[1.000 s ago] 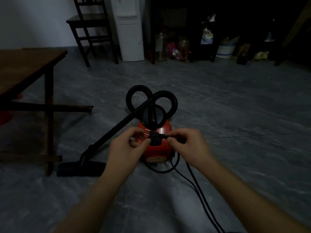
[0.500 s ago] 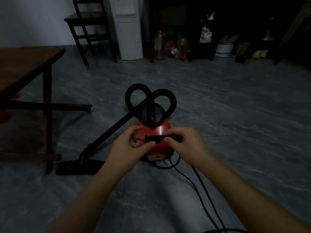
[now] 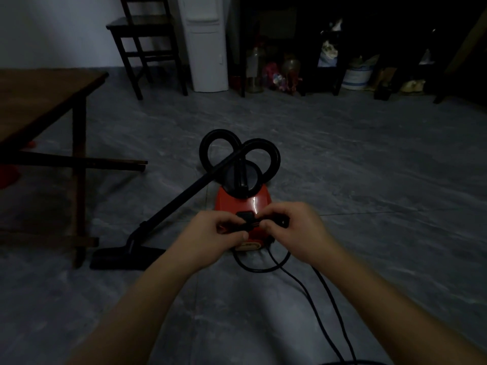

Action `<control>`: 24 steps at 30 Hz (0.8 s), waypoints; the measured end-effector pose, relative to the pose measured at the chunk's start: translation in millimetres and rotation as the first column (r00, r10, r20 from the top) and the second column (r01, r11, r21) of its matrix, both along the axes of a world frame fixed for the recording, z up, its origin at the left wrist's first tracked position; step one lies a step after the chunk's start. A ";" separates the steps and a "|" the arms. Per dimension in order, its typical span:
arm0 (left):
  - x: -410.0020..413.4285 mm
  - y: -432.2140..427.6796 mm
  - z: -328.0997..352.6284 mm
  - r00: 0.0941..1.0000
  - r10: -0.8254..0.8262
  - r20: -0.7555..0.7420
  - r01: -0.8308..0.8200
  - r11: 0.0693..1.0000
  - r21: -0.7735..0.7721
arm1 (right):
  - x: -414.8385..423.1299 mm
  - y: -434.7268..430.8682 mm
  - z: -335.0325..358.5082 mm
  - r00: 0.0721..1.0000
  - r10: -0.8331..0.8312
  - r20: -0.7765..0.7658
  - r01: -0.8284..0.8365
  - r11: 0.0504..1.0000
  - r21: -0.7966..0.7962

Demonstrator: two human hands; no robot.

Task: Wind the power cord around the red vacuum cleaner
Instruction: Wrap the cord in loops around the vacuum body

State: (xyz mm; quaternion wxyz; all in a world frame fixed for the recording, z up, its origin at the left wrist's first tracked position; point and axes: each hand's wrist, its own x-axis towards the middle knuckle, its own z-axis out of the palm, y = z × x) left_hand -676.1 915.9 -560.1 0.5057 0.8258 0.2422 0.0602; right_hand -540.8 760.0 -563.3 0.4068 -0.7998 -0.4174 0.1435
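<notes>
The power cord (image 3: 257,271) is not wound at all yet. It leaves the rear of the red vacuum cleaner (image 3: 232,204), makes one slack loop on the floor (image 3: 369,180) just behind the body, and runs in two strands toward the bottom right and out of frame. Its plug (image 3: 245,218) is held in the air above the back of the machine. The left hand (image 3: 213,233) has its fingers curled and pinches the plug body, and the right hand (image 3: 292,227) pinches the cord right behind it.

The main risk, as I judge it, is the loose length on the floor. If winding starts from the plug end, the two strands could cross and kink, or drag a knot into the first turn. The light canister may also slide or tip if the cord is pulled taut (nothing is steadying it).

The hose (image 3: 259,140) sits in two coils on top and the wand (image 3: 181,200) leans down to the floor nozzle (image 3: 126,256). A turn taken too wide could snag either one and trap it under the cord. The room is dim, which makes a twist easy to miss. The desk (image 3: 47,85) stands well apart on the left and poses no hazard.
</notes>
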 end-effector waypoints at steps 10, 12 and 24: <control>4.5 2.3 7.2 0.879 0.447 0.165 -0.308 0.796 -0.521 | 14.4 0.5 -6.0 0.964 -0.085 -0.253 0.141 0.967 0.210; 5.0 5.1 4.0 0.837 0.521 0.169 -0.335 0.731 -0.594 | 14.4 2.3 -8.6 0.954 -0.107 -0.281 0.174 0.959 0.223; 3.9 13.2 -21.0 0.938 0.260 0.229 -0.271 0.962 0.017 | 24.5 2.6 -13.6 0.943 -0.178 -0.281 0.230 0.959 0.164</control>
